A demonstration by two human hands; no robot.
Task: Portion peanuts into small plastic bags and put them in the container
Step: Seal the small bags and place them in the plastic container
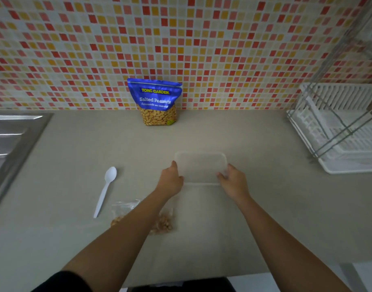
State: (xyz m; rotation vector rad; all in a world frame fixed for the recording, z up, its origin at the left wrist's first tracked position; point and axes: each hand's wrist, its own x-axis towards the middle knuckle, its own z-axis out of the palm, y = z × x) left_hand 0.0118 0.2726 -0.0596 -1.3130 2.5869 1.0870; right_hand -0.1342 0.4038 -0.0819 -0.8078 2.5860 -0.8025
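Translucent rectangular plastic container [200,167] with rounded corners, flat on the grey-beige countertop [233,224], a little right of centre and just ahead of the person. Gripped at both short sides: left hand [171,182] curled round the left edge with the thumb laid up along it, right hand [233,182] with fingers bent over the near right corner. Nearly colourless against the counter; lidded or not, impossible to tell, contents likewise.

Nearer and to the left, small clear plastic bag [124,209] holding peanuts, lying flat and partly hidden under the left forearm. More peanuts in clear plastic on the arm's other side; one bag or two, unclear.

Left of that, white plastic spoon [106,190], bowl pointing away.

Far back against the red, orange and cream mosaic tile wall [223,49], blue stand-up pouch [156,100] printed "Salted Peanuts", upright.

Steel sink [12,133] cut off at the left edge, white plastic dish rack [338,131] at the right.
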